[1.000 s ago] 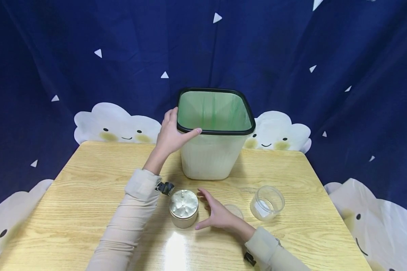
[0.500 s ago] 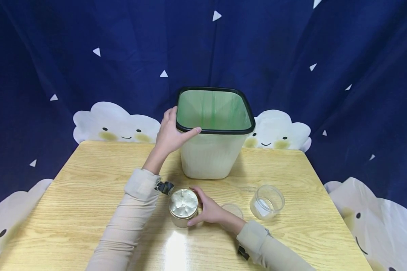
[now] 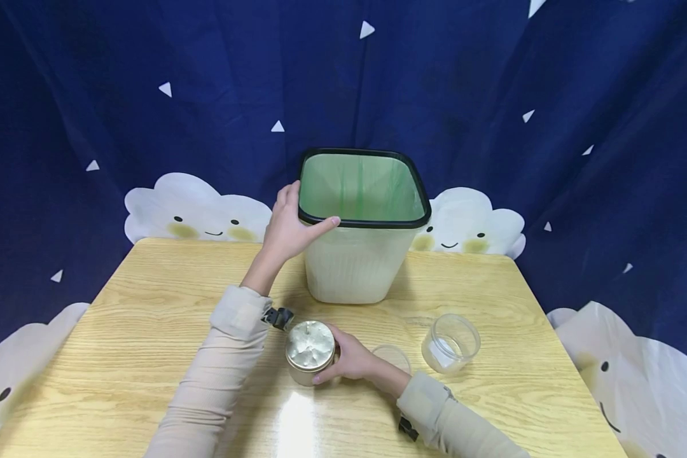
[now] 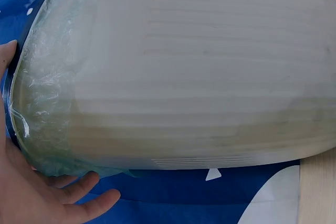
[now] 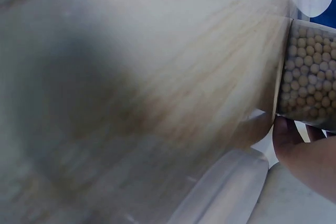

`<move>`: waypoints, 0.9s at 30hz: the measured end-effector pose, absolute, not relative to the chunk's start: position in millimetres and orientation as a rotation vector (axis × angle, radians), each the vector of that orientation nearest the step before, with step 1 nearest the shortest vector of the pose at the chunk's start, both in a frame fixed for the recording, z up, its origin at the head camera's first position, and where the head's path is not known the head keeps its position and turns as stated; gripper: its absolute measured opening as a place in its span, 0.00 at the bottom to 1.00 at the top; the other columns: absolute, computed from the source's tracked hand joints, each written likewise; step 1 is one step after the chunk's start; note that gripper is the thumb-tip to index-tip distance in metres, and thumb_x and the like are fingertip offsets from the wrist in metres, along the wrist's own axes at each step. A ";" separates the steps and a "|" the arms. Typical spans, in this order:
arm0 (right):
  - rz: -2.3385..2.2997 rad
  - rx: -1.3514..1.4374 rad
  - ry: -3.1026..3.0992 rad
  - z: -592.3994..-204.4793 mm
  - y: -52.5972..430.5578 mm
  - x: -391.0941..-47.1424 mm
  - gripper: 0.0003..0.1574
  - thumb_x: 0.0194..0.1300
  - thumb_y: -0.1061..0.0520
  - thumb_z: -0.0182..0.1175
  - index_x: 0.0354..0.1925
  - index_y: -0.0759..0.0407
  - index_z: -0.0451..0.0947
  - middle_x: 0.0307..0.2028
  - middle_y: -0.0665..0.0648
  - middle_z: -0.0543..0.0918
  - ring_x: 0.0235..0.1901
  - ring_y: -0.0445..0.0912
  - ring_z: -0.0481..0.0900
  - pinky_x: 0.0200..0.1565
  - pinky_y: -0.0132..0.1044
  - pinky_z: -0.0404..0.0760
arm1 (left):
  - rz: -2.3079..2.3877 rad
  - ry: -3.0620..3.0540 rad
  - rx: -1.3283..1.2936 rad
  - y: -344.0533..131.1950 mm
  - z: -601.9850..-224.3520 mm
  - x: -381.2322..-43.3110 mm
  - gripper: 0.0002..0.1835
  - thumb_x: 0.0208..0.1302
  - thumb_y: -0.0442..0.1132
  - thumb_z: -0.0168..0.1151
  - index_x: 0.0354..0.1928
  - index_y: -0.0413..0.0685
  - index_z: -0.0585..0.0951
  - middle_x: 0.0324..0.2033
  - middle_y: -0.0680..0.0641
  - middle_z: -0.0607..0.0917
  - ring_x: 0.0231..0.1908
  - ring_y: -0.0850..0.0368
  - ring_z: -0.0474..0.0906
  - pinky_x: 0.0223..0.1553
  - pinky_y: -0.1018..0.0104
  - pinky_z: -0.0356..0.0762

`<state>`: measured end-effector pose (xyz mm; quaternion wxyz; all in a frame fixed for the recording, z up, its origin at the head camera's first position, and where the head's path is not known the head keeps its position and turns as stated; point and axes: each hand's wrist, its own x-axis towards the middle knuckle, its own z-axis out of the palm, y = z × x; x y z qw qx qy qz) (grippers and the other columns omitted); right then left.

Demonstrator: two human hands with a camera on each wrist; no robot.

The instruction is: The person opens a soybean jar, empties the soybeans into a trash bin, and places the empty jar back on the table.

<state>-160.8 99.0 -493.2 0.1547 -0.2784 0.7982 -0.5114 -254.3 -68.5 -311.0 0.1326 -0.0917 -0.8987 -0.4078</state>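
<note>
My left hand [image 3: 289, 229] holds the near-left corner of a white trash can [image 3: 352, 267], thumb over the black rim and fingers along its side. A thin green bag lines the can; in the left wrist view its clear film hangs over the ribbed wall [image 4: 199, 77]. Just in front of the can stands a clear jar [image 3: 309, 346] with a wrinkled silver foil seal on top. Pale round beans [image 5: 312, 72] fill this jar in the right wrist view. My right hand [image 3: 352, 359] grips its right side, thumb in front and fingers behind. The forearm partly covers a clear round lid [image 3: 393, 355].
An uncovered clear plastic jar [image 3: 452, 343] with a white label stands to the right on the wooden table [image 3: 160, 305]. Behind the table hangs a dark blue curtain [image 3: 223, 95] with white clouds and triangles. A black strap [image 3: 278, 317] on my left cuff is close to the bean jar.
My right hand has moved left onto the jar of beans and its fingers have closed round it. The left hand stays on the trash can.
</note>
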 end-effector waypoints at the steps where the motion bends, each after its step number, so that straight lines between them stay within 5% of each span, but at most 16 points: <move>1: -1.455 -0.794 2.303 -492.4 99.0 -159.9 0.61 0.31 0.60 0.78 0.64 0.56 0.59 0.55 0.54 0.73 0.54 0.46 0.70 0.59 0.40 0.63 | -1.185 -2.609 -0.266 -68.4 -311.0 -254.2 0.57 0.44 0.65 0.63 0.70 0.44 0.49 0.67 0.42 0.52 0.65 0.46 0.51 0.57 0.43 0.59; 9: -1.501 -0.812 2.345 -467.0 99.3 -143.4 0.57 0.32 0.63 0.76 0.62 0.64 0.61 0.53 0.59 0.74 0.53 0.48 0.71 0.57 0.42 0.65 | -1.178 -2.602 -0.271 -68.2 -311.6 -253.9 0.56 0.45 0.65 0.62 0.70 0.43 0.49 0.67 0.41 0.52 0.65 0.46 0.51 0.57 0.44 0.59; 14: -1.589 -0.729 2.279 -461.4 103.2 -139.6 0.54 0.35 0.65 0.75 0.61 0.63 0.62 0.52 0.57 0.75 0.51 0.46 0.72 0.55 0.38 0.66 | -1.177 -2.601 -0.275 -68.1 -311.4 -253.9 0.56 0.45 0.65 0.62 0.70 0.43 0.49 0.67 0.41 0.52 0.65 0.46 0.51 0.57 0.44 0.59; 27: -1.835 -0.585 2.086 -457.9 114.0 -141.1 0.55 0.35 0.70 0.72 0.63 0.62 0.61 0.53 0.58 0.72 0.54 0.50 0.68 0.59 0.46 0.60 | -1.128 -2.637 -0.274 -70.0 -305.8 -254.0 0.56 0.44 0.66 0.62 0.69 0.42 0.52 0.66 0.41 0.54 0.64 0.45 0.52 0.57 0.45 0.60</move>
